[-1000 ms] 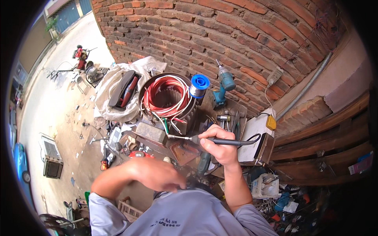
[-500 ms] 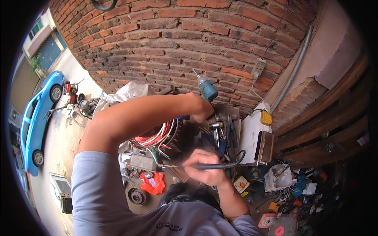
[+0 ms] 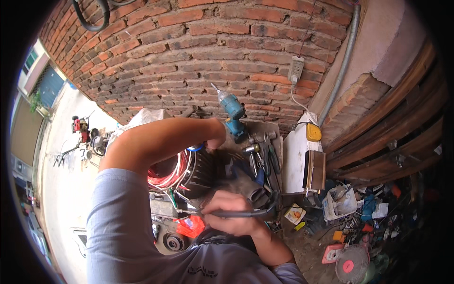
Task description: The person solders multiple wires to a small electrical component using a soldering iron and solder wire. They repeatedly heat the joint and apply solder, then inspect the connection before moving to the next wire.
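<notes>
My right hand [image 3: 229,203] is closed around the dark handle of a corded soldering iron [image 3: 240,214]. Its metal shaft points left, and the black cable curves away at the right. Beyond the iron sits a black finned motor housing [image 3: 201,173] with loops of red and white wire [image 3: 165,177]. My left arm reaches across above these wires. The left hand [image 3: 217,136] is bent down by the far side of the housing, its fingers hidden. A blue cordless drill [image 3: 231,106] stands just beyond it. A grey metal box [image 3: 162,207] lies near the iron's tip.
Pliers [image 3: 273,161] and other hand tools lie right of the housing. A red plastic bag [image 3: 190,226] and a round metal part [image 3: 174,241] are near my body. A brick wall [image 3: 189,61] rises behind. At right are a white basket [image 3: 331,215], a fan [image 3: 351,266] and clutter.
The whole view has shifted. My right hand and the iron have come nearer my body. More of the drill shows beside my left hand. A blue car at the left is out of view.
</notes>
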`<state>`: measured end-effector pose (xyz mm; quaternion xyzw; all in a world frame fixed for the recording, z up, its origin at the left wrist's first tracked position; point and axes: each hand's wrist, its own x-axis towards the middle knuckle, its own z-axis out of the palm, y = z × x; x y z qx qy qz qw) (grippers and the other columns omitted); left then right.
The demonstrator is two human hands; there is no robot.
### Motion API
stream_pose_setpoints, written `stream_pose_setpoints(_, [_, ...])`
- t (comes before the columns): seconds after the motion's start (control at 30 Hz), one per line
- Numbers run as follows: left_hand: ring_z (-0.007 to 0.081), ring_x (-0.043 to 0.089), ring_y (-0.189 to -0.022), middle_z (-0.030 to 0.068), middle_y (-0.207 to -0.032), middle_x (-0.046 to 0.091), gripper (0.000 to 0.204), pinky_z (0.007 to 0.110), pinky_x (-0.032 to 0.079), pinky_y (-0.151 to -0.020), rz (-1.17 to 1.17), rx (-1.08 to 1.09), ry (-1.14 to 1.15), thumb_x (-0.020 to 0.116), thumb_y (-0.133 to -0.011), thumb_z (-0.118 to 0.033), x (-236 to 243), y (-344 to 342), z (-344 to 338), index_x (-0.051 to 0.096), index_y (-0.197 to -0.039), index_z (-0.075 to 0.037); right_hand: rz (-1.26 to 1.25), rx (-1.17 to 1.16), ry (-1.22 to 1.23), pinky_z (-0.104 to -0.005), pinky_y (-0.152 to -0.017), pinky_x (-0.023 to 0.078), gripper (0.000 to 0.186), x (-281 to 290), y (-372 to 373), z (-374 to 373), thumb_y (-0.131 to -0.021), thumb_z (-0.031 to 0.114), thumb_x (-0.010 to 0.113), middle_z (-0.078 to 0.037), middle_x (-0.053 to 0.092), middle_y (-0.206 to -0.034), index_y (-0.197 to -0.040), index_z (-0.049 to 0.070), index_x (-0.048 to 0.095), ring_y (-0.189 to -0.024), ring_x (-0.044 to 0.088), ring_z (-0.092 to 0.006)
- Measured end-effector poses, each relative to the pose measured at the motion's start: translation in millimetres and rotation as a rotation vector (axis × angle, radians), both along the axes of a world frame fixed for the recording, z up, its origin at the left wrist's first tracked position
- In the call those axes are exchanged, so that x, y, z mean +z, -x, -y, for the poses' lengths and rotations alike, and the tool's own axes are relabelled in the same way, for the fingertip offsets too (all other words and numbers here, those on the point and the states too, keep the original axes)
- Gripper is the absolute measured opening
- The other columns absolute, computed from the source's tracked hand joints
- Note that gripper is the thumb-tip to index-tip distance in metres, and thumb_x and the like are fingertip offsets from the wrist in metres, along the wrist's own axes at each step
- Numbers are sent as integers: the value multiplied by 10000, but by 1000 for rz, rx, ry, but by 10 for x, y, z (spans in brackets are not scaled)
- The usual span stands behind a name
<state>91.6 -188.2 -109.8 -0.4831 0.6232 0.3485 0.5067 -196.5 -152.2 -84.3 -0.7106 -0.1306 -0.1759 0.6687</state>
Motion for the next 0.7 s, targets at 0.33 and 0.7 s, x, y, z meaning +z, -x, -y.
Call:
stream_pose_setpoints(0.33, [289,758,-796,171,-878,786,210,444,588,-700,50,501,241,661,-873,-109,408,-211,14,806,-894,41,19,17,-6,-349,-658,521,148,32,-8,35,-799,-17,795,-120,706,-833,-946,-12,775,-733,677,-248])
stream_pose_setpoints(0.7, [203,773,-839,97,-986,794,212,331,633,-735,-432,1239,455,751,-912,-98,1652,-369,-1010,755,-1102,-4,6,35,-21,-348,-698,532,138,47,-14,27,-818,-8,788,-119,722,-844,-955,-18,777,-770,694,-241])
